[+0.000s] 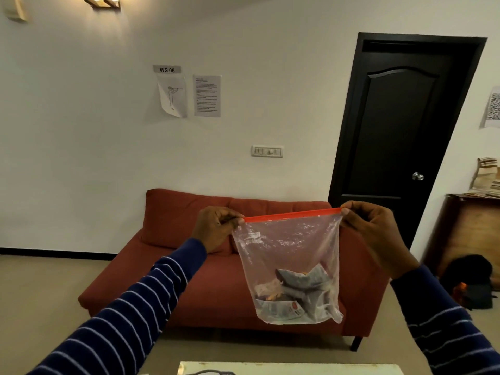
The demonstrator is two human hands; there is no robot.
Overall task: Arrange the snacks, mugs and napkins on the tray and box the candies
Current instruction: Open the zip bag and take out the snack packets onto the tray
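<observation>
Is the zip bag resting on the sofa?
No, both hands, left and right, pinch the zip bag by its red strip, hanging in the air.

both arms raised forward; left hand (216,226) and right hand (370,228) pinching, fingers curled, level.

Beige carpeted floor (54,293), red sofa (216,293) standing on it against the white wall, dark bag (470,282) on the floor beside a wooden cabinet (470,234), pale table edge (297,368) at the bottom, contents unclear
</observation>
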